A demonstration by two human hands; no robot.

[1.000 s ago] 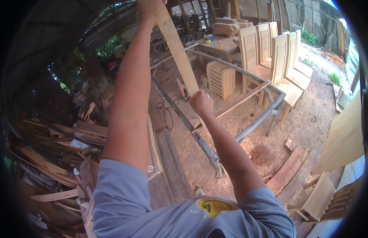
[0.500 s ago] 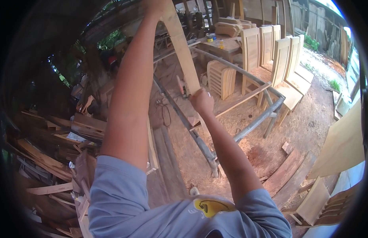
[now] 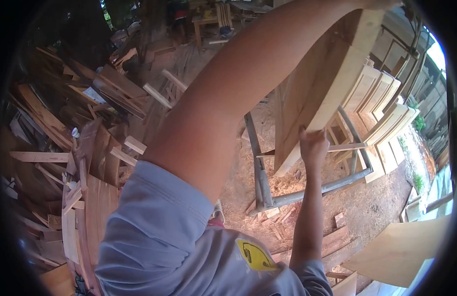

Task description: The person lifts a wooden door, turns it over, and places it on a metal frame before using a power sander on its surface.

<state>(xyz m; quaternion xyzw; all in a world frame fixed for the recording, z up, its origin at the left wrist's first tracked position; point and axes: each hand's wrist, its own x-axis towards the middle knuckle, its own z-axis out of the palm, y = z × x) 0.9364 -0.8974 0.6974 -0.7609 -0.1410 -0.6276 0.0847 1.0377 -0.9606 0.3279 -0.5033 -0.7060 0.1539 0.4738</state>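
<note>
A large pale wooden piece with a thick edge (image 3: 332,84) is held up in front of me, tilted, above a dark metal frame (image 3: 307,195). My right hand (image 3: 314,145) grips its lower end, fingers wrapped round the edge. Stretched up and across to the top right, my left arm ends in my left hand (image 3: 381,4) at the upper end of the wood, partly cut off by the view's edge. The fingers of that hand are hardly visible. Behind the wood a narrow bar (image 3: 349,147) crosses the frame.
Wooden chairs with tall backs (image 3: 369,89) stand at the right. Scrap boards (image 3: 41,157) are piled on the left. A thin plywood sheet (image 3: 396,251) lies at lower right, and wood shavings cover the ground (image 3: 376,197). A small table (image 3: 206,20) stands far back.
The view has turned. The wooden piece now shows its broad face and sits further right in view. My left arm has swung across to the right; my right hand still grips the lower end.
</note>
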